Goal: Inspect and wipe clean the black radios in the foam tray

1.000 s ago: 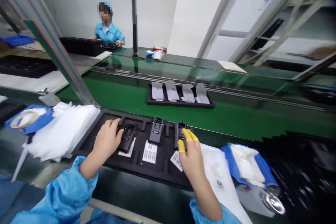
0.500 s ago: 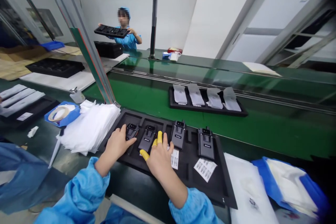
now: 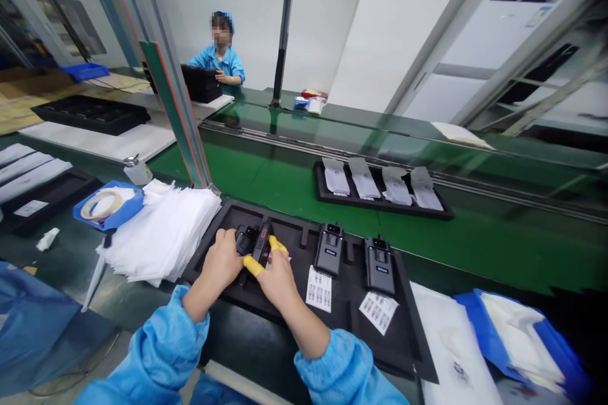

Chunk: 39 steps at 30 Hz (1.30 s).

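Note:
My right hand (image 3: 274, 267), with yellow finger cots on some fingers, grips a black handheld device (image 3: 261, 243) tipped up on its edge. A red marking shows on its side. Close to its left, my left hand (image 3: 224, 261) is closed around another black handheld device (image 3: 244, 238), partly hidden by the fingers. Both are over the left part of a black foam tray (image 3: 349, 304). Further right on it lie two more devices with clips, a middle one (image 3: 329, 249) and a right one (image 3: 379, 266). Below these are a label sheet (image 3: 318, 289) and a tilted label sheet (image 3: 379, 312).
White sleeves (image 3: 156, 237) are piled left of the tray, beside a blue box with tape (image 3: 107, 205). A second tray (image 3: 384, 199) with bagged items sits on the green belt. At right are a white sheet (image 3: 449, 342) and a blue box (image 3: 522, 335). A co-worker (image 3: 223, 60) stands behind.
My right hand has taken hold of the second device and turned it onto its edge, toward my left hand. The co-worker has lowered a raised tray onto the stack.

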Available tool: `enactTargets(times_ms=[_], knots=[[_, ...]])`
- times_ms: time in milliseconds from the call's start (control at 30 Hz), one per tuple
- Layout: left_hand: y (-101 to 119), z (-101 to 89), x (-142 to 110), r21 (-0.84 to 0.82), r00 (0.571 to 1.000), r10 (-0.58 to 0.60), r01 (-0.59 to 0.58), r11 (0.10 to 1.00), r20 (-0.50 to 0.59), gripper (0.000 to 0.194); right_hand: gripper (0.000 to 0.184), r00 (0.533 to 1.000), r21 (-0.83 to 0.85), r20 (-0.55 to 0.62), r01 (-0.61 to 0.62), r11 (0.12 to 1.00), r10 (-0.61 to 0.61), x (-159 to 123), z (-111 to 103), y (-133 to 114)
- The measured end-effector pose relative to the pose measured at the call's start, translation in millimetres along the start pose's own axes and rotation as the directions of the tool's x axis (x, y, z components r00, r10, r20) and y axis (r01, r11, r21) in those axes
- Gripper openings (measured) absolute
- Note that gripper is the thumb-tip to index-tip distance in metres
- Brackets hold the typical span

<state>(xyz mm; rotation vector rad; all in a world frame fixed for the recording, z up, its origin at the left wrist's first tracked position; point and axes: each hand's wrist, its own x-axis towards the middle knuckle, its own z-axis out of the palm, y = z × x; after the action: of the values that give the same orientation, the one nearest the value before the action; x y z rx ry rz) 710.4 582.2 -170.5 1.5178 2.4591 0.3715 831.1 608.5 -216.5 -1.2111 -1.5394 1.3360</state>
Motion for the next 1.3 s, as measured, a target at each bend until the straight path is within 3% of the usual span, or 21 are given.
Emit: enactTargets(times_ms=[200,400,500,633,733,833,967,1133,1200,1300], knots=[[0.9,5.1,-6.7,-0.149,0.997,0.002,-0.014,0.989,-0.075,0.041,0.072,0.997,0.046,-0.044,-0.057,0.997,0.059,-3.8,4.8,-10.4],[-0.9,2.8,-14.0,-0.466,0.981,-0.075,-0.018,0.884,-0.179,0.049,0.084,0.988,0.345,-0.015,-0.141,0.928,0.156,-4.4,-2.8,-11.6],[-1.4,-7.4,-17.5,-0.690,0.981,-0.103,-0.040,0.722,-0.164,0.059,0.074,0.979,0.504,0.030,-0.188,0.843,0.200,-9.1,-18.4,-18.0],[6.2,-14.0,-28.5,-0.937,1.000,0.003,0.012,0.348,0.014,0.059,0.043,0.962,0.657,0.210,-0.273,0.703,0.177,-23.1,-48.4,-27.3],[17.4,-7.8,-39.3,-0.989,0.989,0.089,0.110,0.098,0.119,0.056,0.045,0.928,0.739,0.342,-0.363,0.567,0.149,-36.4,-65.3,-26.9],[28.8,2.2,-47.7,-0.978,0.971,0.162,0.191,-0.088,0.175,0.054,0.058,0.958,0.773,0.277,-0.268,0.575,0.074,-48.5,-72.1,-23.7],[39.8,12.1,-53.2,-0.925,0.946,0.241,0.277,-0.260,0.215,0.052,0.079,0.994,0.768,0.107,-0.075,0.637,-0.013,-58.7,-72.8,-21.3],[51.5,11.2,-55.5,-0.821,0.919,0.224,0.391,-0.416,0.325,0.040,0.080,0.998,0.804,0.069,-0.062,0.591,0.011,-61.0,-80.2,-23.5],[57.9,4.9,-55.7,-0.755,0.894,0.186,0.444,-0.483,0.407,0.026,0.069,0.990,0.850,0.104,-0.137,0.508,0.093,-58.5,-86.6,-28.1],[68.3,-7.2,-54.6,-0.659,0.855,0.115,0.468,-0.589,0.505,0.028,0.044,0.935,0.917,0.219,-0.295,0.267,0.279,-51.0,-95.9,-38.2]])
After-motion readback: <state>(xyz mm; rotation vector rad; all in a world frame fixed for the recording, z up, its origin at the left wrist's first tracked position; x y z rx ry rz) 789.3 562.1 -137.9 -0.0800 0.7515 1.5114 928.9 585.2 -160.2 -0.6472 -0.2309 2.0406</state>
